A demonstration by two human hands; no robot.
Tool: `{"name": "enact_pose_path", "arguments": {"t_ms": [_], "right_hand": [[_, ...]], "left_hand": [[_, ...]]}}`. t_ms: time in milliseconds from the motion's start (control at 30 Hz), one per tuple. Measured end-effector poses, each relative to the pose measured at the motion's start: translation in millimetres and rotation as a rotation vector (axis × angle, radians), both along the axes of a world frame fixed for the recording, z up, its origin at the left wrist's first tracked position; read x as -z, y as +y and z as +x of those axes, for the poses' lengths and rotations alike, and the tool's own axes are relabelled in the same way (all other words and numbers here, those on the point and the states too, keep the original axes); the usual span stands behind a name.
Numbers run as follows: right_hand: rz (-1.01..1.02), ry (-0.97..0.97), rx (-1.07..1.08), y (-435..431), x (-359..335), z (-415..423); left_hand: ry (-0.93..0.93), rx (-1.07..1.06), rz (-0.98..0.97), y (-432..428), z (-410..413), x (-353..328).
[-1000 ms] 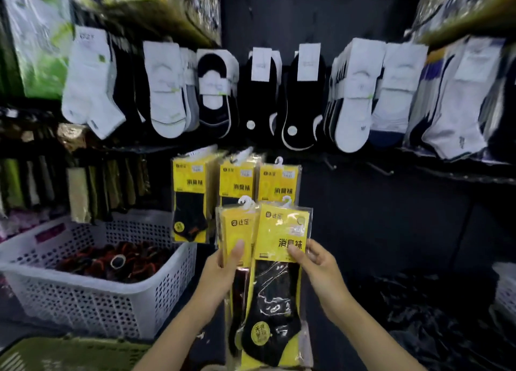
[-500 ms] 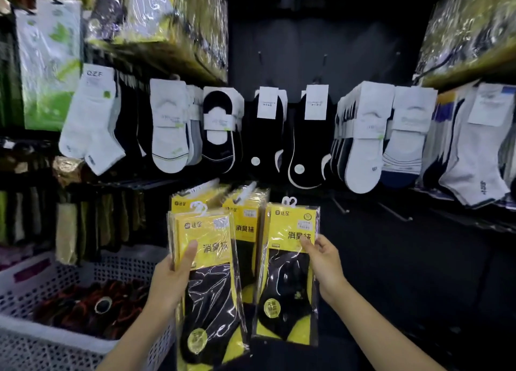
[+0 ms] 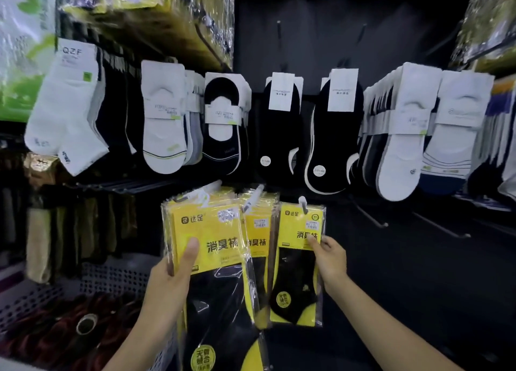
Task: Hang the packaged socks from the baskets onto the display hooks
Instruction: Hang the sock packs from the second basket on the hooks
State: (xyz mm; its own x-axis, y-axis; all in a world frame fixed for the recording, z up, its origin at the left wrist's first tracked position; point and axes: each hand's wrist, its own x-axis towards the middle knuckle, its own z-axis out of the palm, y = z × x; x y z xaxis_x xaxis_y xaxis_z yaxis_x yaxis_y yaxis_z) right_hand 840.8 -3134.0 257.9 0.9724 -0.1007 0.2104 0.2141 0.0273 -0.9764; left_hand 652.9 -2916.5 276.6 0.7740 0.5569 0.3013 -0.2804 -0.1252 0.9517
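My left hand (image 3: 170,284) grips a stack of yellow sock packs (image 3: 212,247) by its left edge, thumb on the front, low in the middle of the view. My right hand (image 3: 328,261) pinches a single yellow pack of black socks (image 3: 296,284) at its right edge. That pack's white hanger (image 3: 303,203) sits at the tip of a display hook, in the right slot of the lower row. More yellow packs (image 3: 257,225) hang on the hook between the two hands.
A white perforated basket (image 3: 111,275) with dark rolled socks (image 3: 69,328) stands at the lower left. White and black socks (image 3: 282,130) hang in a row above. Bare hooks (image 3: 371,217) stick out at the right. Olive packs (image 3: 69,236) hang at the left.
The two hands have drawn apart: the right hand carried the single pack up and right to the hook, while the left hand lifted its stack higher. The view has closed in on the display.
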Motion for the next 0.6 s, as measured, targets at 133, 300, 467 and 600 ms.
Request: {"name": "enact_pose_path", "arguments": {"t_ms": [133,300,467,600], "right_hand": [[0.000,0.103,0.149,0,4,35],[0.069,0.209,0.254,-15,14,44],[0.099,0.182,0.083,-24,7,-7],[0.026,0.045,-0.261,-16,-20,-79]], "left_hand": [[-0.001,0.005,-0.043,-1,11,0],[-0.007,0.002,-0.060,-8,13,-3],[-0.008,0.053,-0.065,-15,5,-4],[0.019,0.078,-0.058,-33,-3,-3]]}}
